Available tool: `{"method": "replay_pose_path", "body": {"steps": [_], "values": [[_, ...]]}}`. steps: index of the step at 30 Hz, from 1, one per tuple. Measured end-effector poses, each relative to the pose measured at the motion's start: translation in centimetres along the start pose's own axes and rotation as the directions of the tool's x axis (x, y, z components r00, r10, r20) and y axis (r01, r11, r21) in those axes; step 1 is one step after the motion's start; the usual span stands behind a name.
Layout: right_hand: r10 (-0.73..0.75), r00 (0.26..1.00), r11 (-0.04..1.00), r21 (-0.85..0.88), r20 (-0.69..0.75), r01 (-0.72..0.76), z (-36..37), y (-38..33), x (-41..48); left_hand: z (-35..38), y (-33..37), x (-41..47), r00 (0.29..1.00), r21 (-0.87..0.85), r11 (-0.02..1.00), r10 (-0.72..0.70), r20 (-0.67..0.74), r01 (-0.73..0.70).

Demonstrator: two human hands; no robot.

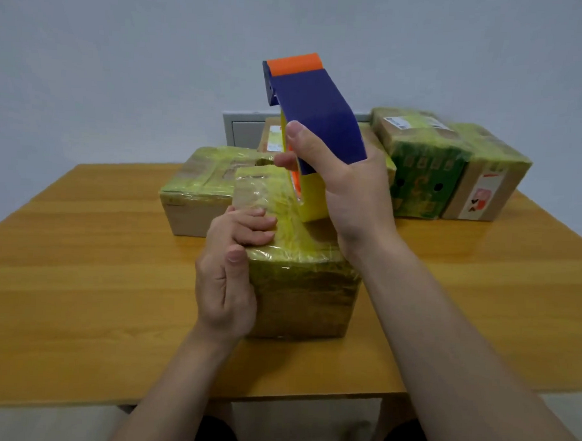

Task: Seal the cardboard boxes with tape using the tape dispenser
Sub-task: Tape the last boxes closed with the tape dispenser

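While the head view looks down over a wooden table (81, 261), the right grip (348, 186), a bare hand, is wrapped round the tape dispenser (311, 101): its thumb lies across the blue body on the side toward the camera, and one fingertip pokes out at the left edge below it. This dispenser stands tilted, with its orange end highest and leaning away toward the wall, and the yellow tape roll (314, 201) at its lower end. That roll's bottom edge meets the top of the near cardboard box (306, 287), close to the box's far right part.

This near cardboard box sits at the middle of the table, just in front of the person, and is covered in glossy yellowish tape that wrinkles along its top edge. On it the left grip (227, 277), also a bare hand, has hold of the upper left edge: the fingers curl over onto the top, the thumb lies at the near corner, and the palm presses the left side.

Behind it, toward the left, lies a low taped box (197, 196). Farther right stand a green printed box (425, 173) and, touching it, a brown box (484, 182) with a red-marked label. One more box (271, 136) shows partly behind the dispenser, in front of a grey wall panel (243, 128).
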State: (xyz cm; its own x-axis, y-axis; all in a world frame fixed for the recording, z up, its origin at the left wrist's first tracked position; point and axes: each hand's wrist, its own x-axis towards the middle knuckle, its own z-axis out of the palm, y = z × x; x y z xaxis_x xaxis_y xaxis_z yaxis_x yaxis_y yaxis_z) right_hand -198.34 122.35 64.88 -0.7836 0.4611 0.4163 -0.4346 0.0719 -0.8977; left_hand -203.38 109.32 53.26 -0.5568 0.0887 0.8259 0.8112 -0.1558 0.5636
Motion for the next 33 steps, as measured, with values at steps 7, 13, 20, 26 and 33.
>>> {"method": "replay_pose_path", "body": {"steps": [7,13,20,26,33], "values": [[0.022,1.0,0.999,0.045,0.011,-0.023,-0.7,0.2,0.1,-0.3,0.8,-0.8,0.995,0.008,0.999,-0.044,0.088,0.044],[-0.021,0.997,0.999,0.042,0.071,0.018,-0.7,0.5,0.6,0.1,0.2,-0.5,0.997,0.008,0.999,-0.034,0.075,0.034],[0.016,0.996,0.985,0.167,0.088,-0.031,-0.9,1.0,0.8,-1.1,-1.0,-0.5,0.987,0.067,0.997,0.033,0.156,-0.044],[0.051,0.996,0.984,0.166,0.068,-0.062,-0.9,0.9,0.6,-0.7,-0.4,-1.0,0.991,0.02,0.999,-0.044,0.125,0.041],[0.062,0.997,0.984,0.165,0.041,-0.068,-1.4,0.8,0.6,-0.6,1.8,-0.5,0.979,0.055,0.991,-0.127,0.158,0.119]]}}
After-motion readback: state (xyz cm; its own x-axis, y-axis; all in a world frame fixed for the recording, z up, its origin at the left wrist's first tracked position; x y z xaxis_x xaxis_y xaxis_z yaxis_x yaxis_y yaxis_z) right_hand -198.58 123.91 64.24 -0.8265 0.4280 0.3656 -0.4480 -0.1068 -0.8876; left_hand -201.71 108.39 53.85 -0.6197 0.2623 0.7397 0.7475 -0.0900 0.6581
